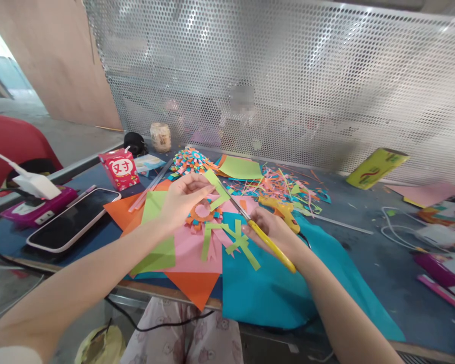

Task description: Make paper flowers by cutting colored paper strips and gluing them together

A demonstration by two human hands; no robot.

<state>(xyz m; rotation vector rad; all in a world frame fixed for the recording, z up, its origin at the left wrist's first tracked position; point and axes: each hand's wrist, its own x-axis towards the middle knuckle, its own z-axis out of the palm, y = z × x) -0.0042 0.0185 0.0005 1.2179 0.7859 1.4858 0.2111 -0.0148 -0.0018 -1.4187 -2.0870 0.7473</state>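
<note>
My left hand (189, 194) pinches a folded light green paper strip (217, 187) above the table. In my right hand (271, 230) are yellow-handled scissors (269, 243), their blades pointing up and left at the strip's right side. Beneath my hands, cut green strips (242, 242) lie on pink paper (193, 253) and blue paper (269, 283). A round orange, blue and pink fringed paper piece (202, 215) rests just below my left hand. Green sheets (157, 258) and orange sheets (193, 285) spread under and beside the pink paper.
A phone (74, 220), purple power strip (41, 205) and red drink carton (119, 169) stand at left. Behind are a fringed paper pile (193, 161) and scraps (284, 187). A yellow glue gun (282, 212) lies beside my right hand; a yellow-green roll (377, 168) sits farther right.
</note>
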